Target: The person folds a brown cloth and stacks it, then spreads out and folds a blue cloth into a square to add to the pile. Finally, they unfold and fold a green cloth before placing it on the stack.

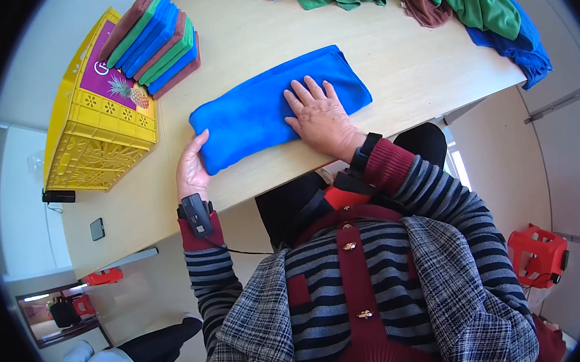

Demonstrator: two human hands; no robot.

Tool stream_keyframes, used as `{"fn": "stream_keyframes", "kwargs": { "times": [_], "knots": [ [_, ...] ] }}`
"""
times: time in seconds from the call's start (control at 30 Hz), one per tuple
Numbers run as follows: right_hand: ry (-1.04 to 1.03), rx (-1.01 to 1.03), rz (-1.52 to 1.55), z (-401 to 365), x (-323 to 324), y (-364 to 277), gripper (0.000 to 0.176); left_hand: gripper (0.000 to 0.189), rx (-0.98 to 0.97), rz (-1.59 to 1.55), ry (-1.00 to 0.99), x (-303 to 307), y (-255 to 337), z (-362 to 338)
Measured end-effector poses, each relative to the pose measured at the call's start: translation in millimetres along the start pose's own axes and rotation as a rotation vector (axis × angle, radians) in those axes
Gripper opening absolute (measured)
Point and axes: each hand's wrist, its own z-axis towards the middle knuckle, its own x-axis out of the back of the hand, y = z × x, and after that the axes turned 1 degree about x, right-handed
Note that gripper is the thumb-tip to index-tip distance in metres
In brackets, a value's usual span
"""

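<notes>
A blue cloth (pixel 252 120), folded into a long rectangle, lies on the table in front of me. My right hand (pixel 319 117) rests flat on its right half with the fingers spread. At the cloth's left end is my left hand (pixel 193 167), its thumb over the near corner and its other fingers mostly hidden at the edge. The left hand appears to grip that corner.
A stack of folded blue, green and brown cloths (pixel 159 45) stands against a yellow crate (pixel 101 130) at left. Loose cloths (pixel 472 0) lie heaped at the far right, some hanging over the table's edge. A small dark flat object (pixel 97 229) lies at the left.
</notes>
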Motion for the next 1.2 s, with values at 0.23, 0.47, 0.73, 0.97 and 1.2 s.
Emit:
{"fn": "stream_keyframes", "kwargs": {
  "times": [0.23, 0.47, 0.73, 0.97, 1.2],
  "knots": [
    [0.022, 0.054, -0.004, 0.9, 4.5, -15.9, 0.054, 0.048, -0.152, -0.062, -0.028, -23.1, 15.2, -18.0],
    [0.036, 0.152, 0.057, 0.1, 3.9, -27.7, 0.052, 0.032, -0.278, 0.053, -0.111, -99.9, 39.4, -4.2],
    [0.072, 0.255, 0.145, -50.4, 11.1, -14.6, 0.057, 0.016, -0.28, 0.448, -0.235, -157.6, 41.4, 50.2],
    [0.136, 0.216, 0.311, -49.5, 13.1, 15.8, 0.058, 0.02, -0.388, 0.41, -0.152, -153.3, 52.3, 15.9],
    [0.124, 0.197, 0.34, -46.2, 21.3, 74.4, 0.053, 0.034, -0.128, 0.787, 0.112, 28.3, 52.8, -21.1]
  ]
}}
